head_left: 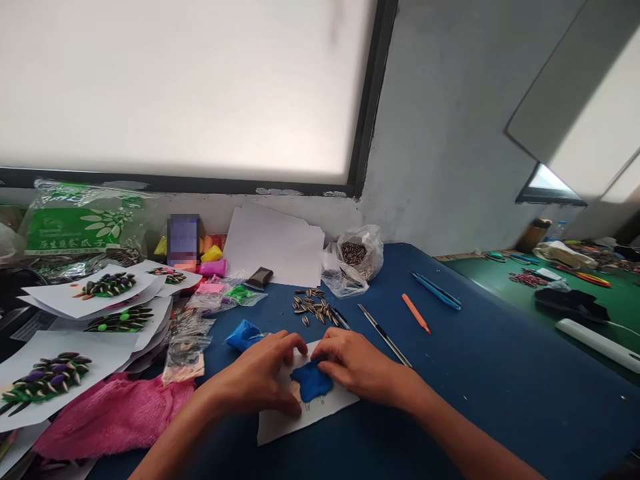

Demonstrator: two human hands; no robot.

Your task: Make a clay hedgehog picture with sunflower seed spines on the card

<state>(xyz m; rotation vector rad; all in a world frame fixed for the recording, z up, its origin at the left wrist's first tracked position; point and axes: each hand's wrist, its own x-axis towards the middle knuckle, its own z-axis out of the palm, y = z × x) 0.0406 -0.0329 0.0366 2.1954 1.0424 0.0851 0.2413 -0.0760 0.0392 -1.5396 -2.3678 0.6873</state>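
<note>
A flat, uneven patch of blue modelling clay (314, 383) lies on a small white sheet of paper (280, 427). Pale peach clay shows at its left edge, and small legs are drawn in dark line below it. My left hand (267, 373) rests on the sheet's left side, thumb and fingers spread apart around the peach end. My right hand (350, 363) has its thumb and bent fingers closed at the upper right edge of the blue clay. Just behind my left hand sits a blue clay packet (244, 335). Loose sunflower seeds (314, 307) lie beyond the sheet.
A craft knife (385, 336), an orange marker (416, 313) and blue tweezers (436, 290) lie to the right. A seed bag (355, 253) and white paper (275, 243) stand at the back. Finished seed pictures (45, 380) and a pink cloth (117, 417) fill the left.
</note>
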